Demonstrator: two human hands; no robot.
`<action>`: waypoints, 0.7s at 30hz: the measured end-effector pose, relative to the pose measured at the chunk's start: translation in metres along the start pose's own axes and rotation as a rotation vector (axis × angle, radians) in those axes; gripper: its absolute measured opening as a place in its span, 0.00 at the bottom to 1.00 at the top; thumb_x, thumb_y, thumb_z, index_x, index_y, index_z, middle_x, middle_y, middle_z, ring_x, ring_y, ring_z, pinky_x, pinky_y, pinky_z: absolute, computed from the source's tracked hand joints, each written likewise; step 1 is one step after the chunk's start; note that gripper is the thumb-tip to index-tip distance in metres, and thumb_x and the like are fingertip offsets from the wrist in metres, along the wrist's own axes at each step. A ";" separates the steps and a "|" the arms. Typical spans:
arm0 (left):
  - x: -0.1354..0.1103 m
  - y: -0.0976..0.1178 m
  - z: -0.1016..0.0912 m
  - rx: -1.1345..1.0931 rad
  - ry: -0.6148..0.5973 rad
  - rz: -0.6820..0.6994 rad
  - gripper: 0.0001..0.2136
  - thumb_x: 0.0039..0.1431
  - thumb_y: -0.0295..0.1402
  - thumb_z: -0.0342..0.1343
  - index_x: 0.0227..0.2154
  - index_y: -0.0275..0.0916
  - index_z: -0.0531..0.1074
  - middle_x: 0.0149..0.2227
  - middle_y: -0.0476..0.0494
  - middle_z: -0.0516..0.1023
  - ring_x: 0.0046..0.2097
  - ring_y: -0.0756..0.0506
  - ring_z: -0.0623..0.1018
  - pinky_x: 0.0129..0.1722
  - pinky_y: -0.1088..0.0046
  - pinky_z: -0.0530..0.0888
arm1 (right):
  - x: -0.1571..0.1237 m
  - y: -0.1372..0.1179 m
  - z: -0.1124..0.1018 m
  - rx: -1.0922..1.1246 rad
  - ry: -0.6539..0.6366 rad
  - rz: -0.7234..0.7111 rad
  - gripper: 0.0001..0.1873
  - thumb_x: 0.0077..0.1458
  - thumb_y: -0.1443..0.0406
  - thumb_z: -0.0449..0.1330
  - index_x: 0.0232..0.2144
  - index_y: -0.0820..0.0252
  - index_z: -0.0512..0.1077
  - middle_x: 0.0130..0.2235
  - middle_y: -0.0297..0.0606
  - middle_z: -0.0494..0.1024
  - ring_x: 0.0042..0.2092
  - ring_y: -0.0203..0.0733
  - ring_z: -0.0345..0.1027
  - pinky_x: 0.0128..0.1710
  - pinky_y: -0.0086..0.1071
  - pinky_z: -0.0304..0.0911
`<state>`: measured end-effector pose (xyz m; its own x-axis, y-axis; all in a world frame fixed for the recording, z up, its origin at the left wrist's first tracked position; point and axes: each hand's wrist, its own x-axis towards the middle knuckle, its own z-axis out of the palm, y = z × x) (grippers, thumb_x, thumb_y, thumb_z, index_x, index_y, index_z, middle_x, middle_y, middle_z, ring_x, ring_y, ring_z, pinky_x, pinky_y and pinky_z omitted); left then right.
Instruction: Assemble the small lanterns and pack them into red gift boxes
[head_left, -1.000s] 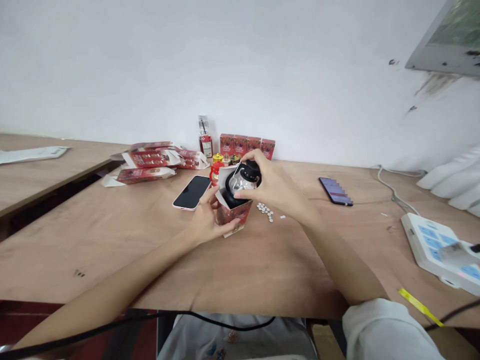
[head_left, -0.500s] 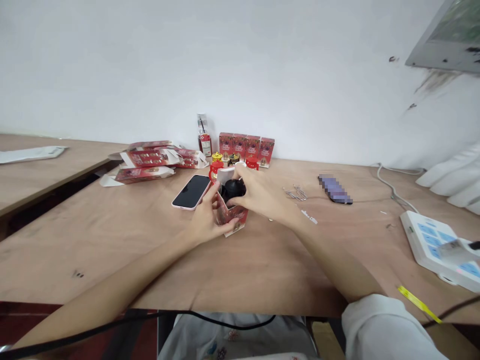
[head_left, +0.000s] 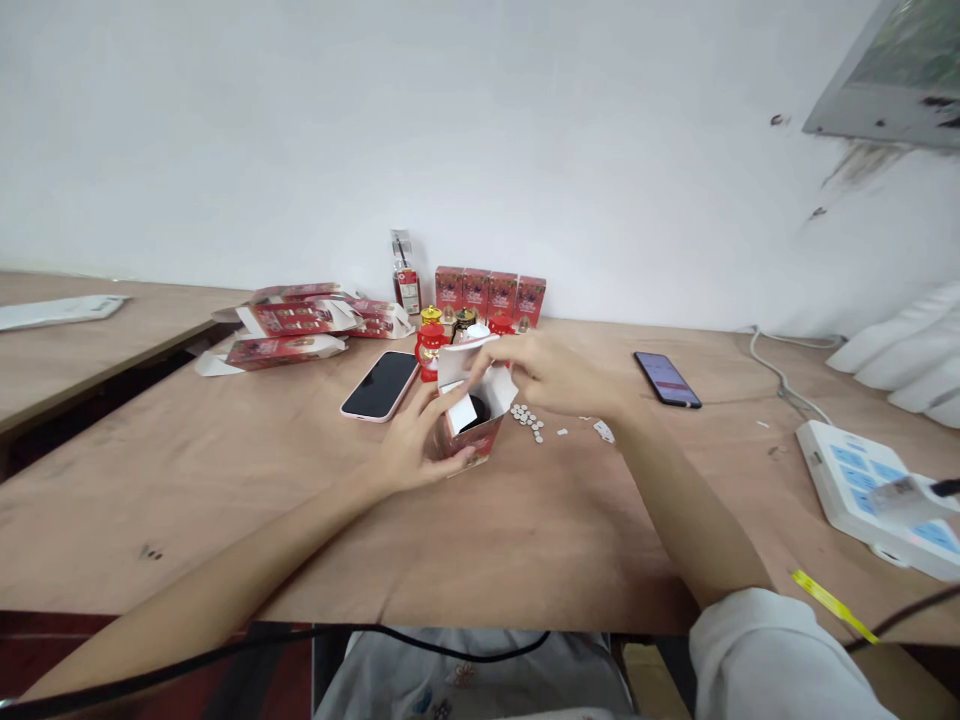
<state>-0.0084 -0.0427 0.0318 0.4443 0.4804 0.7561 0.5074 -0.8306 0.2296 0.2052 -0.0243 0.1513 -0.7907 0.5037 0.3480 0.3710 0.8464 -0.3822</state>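
Note:
A red printed cardboard box (head_left: 480,442) stands with its top flaps up near the middle of the table. My left hand (head_left: 409,445) wraps round its left side, thumb at the front. Inside sits a black object (head_left: 478,410), mostly hidden by the box walls and a white side flap (head_left: 460,413). My right hand (head_left: 544,370) is at the box's top, index finger bent down against a flap and the other fingers curled; its thumb is hard to make out. Just behind stand small lanterns: a red one (head_left: 430,350), a black one (head_left: 463,322) and others partly covered.
Four-sided red boxes (head_left: 489,295) stand in a row by the wall, beside a clear bottle (head_left: 406,285). Unfolded cartons (head_left: 289,320) lie left. Two phones (head_left: 381,385), small round batteries (head_left: 527,417), and a power strip (head_left: 874,490) are on the table. A black cable crosses the front edge.
The black object, earlier gripped by my right hand at the box's opening, now sits lower inside. My right hand has let go of it and moved to the flaps. The left hand keeps holding the box.

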 end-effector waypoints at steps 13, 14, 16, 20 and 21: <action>0.006 0.003 -0.005 -0.201 -0.084 0.003 0.28 0.51 0.32 0.60 0.56 0.42 0.59 0.53 0.37 0.65 0.56 0.37 0.68 0.54 0.54 0.68 | 0.008 0.015 0.017 -0.085 0.189 0.032 0.44 0.47 0.56 0.67 0.62 0.47 0.51 0.63 0.43 0.54 0.64 0.57 0.47 0.60 0.55 0.53; 0.007 0.003 -0.006 -0.200 -0.094 0.001 0.28 0.51 0.32 0.60 0.55 0.42 0.60 0.53 0.36 0.65 0.56 0.37 0.68 0.54 0.54 0.68 | 0.006 0.014 0.015 -0.080 0.129 0.032 0.41 0.48 0.55 0.66 0.61 0.49 0.53 0.62 0.43 0.57 0.63 0.56 0.50 0.60 0.54 0.53; 0.008 0.003 -0.007 -0.186 -0.100 -0.011 0.27 0.51 0.32 0.60 0.55 0.41 0.60 0.53 0.36 0.65 0.55 0.37 0.68 0.53 0.55 0.70 | 0.004 0.012 0.012 -0.029 -0.038 0.017 0.35 0.53 0.55 0.62 0.60 0.52 0.56 0.60 0.43 0.63 0.61 0.53 0.56 0.59 0.50 0.56; 0.005 -0.003 -0.005 -0.175 -0.077 -0.072 0.25 0.51 0.33 0.60 0.52 0.40 0.61 0.49 0.38 0.67 0.52 0.38 0.70 0.47 0.60 0.74 | 0.001 0.002 0.009 0.047 -0.269 -0.016 0.29 0.62 0.57 0.52 0.62 0.57 0.53 0.63 0.44 0.61 0.62 0.47 0.56 0.60 0.43 0.55; 0.003 -0.005 -0.003 -0.186 -0.064 -0.080 0.25 0.51 0.33 0.59 0.52 0.40 0.60 0.49 0.39 0.67 0.52 0.38 0.71 0.46 0.61 0.75 | 0.001 0.000 0.009 0.040 -0.279 -0.003 0.27 0.64 0.58 0.48 0.63 0.58 0.53 0.64 0.44 0.59 0.63 0.46 0.55 0.61 0.43 0.54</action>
<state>-0.0115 -0.0383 0.0344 0.4572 0.5588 0.6919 0.4002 -0.8240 0.4010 0.2000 -0.0252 0.1438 -0.8974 0.4293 0.1022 0.3532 0.8375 -0.4169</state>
